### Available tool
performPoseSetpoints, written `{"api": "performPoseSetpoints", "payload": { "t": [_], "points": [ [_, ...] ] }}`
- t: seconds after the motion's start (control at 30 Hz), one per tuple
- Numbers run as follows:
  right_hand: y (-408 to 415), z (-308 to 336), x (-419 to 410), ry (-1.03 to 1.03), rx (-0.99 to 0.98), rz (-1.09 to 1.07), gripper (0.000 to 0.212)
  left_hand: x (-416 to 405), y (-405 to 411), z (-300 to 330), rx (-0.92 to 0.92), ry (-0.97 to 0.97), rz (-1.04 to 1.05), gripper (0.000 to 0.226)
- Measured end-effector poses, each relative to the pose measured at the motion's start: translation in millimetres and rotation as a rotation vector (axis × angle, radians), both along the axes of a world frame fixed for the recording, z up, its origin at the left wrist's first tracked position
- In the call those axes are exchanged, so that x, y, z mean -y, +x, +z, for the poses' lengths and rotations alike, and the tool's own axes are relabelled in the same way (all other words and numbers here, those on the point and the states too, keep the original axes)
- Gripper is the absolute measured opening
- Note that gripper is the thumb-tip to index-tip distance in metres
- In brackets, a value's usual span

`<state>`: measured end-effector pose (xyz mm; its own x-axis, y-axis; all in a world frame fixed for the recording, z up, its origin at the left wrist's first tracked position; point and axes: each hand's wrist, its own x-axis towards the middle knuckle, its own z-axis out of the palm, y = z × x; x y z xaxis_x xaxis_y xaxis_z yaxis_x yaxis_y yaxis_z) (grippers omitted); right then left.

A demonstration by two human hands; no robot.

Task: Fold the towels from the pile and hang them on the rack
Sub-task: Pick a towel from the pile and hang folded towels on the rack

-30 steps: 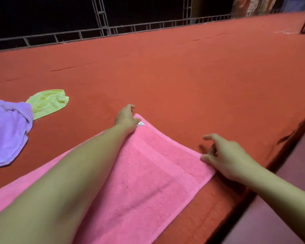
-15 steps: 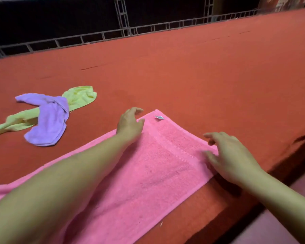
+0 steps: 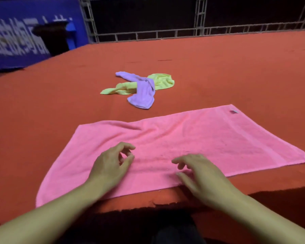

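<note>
Over the flat terry pink towel [image 3: 192,138], my left hand [image 3: 111,166] and right hand [image 3: 201,173] are hovering loose-fingered, holding nothing; beyond it, two crumpled towels, purple towel [image 3: 143,92] crossing yellow towel [image 3: 162,81].

A pink towel [image 3: 174,147] is spread flat along the near edge of a red table [image 3: 236,76]. Open red surface is seen to its left, right and beyond it. Farther back, the way is blocked only by a crumpled purple towel [image 3: 143,92] lying over a yellow towel [image 3: 163,81].
</note>
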<state>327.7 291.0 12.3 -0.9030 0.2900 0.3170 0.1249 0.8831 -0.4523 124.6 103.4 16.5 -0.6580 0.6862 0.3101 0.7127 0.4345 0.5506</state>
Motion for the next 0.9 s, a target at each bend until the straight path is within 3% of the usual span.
{"api": "performPoseSetpoints", "payload": {
  "t": [0.23,0.43,0.7,0.9],
  "points": [
    [-96.5,9.3,30.4,-0.038,0.000,0.057,0.028,47.7,-104.7,1.7,0.065,0.134,0.260,0.022],
    [-194.3,3.3,28.0,-0.039,-0.001,0.036,0.032,60.9,-205.4,-1.1,0.090,0.139,0.393,0.020],
    [-297.0,-2.8,-1.0,0.069,-0.061,-0.088,0.038,40.4,-275.3,-30.1,0.078,0.050,0.277,0.028],
    [-314.6,-13.9,-25.9,0.132,0.178,-0.137,0.034,40.1,-288.7,-38.1,-0.014,0.008,0.208,0.029]
  ]
}}
